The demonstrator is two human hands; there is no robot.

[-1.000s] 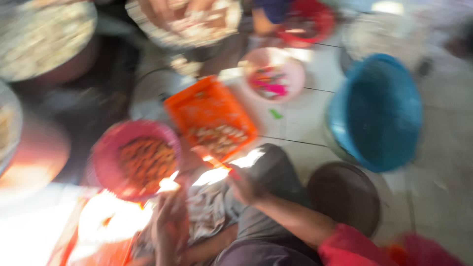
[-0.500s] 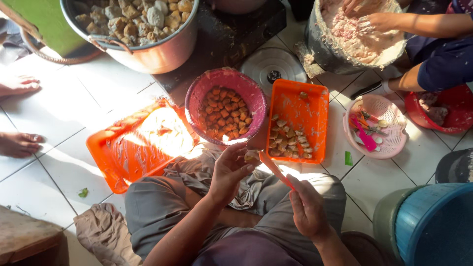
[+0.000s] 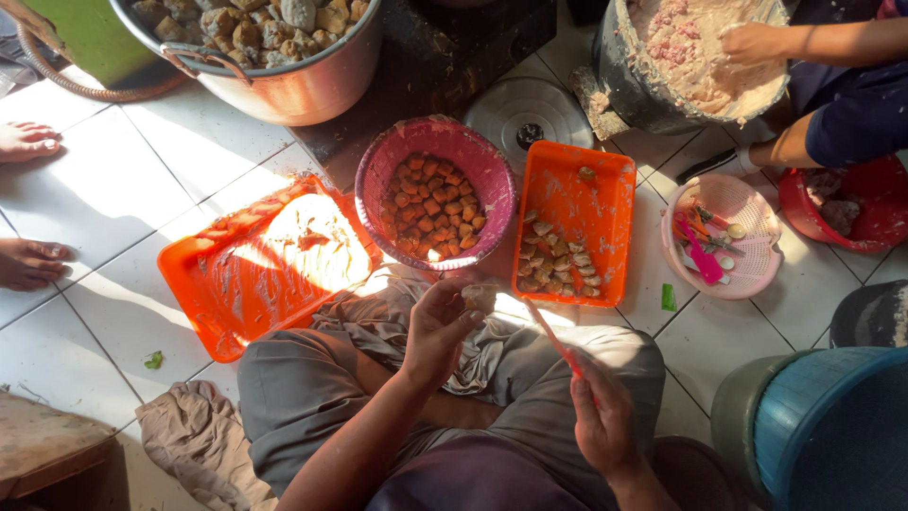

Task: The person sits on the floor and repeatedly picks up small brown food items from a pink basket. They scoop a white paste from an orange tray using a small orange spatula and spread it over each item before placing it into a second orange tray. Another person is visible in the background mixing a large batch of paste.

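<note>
I sit cross-legged on a tiled floor. My left hand (image 3: 437,326) holds a small pale piece of food (image 3: 479,297) above my lap. A thin red-orange stick tool (image 3: 553,339) is gripped in my right hand (image 3: 602,416), and its tip points toward the food piece. Right in front of my knees stands a pink basket (image 3: 378,180) of brown fried cubes. To its right is an orange tray (image 3: 610,203) with several pale pieces. Another orange tray (image 3: 203,284), nearly empty and sunlit, lies to the left.
Another person's hand (image 3: 747,43) works in a big pot of pale mash (image 3: 653,95) at top right. A large metal pot (image 3: 312,80) of chunks, a round lid (image 3: 525,114), a pink utensil basket (image 3: 757,274), a blue bucket (image 3: 823,426) and someone's bare feet (image 3: 28,265) surround me.
The view swung from a blurred sideways look to a steady look down at my lap. My hands now sit lower and nearer, the left still holding the food piece, the right the stick.
</note>
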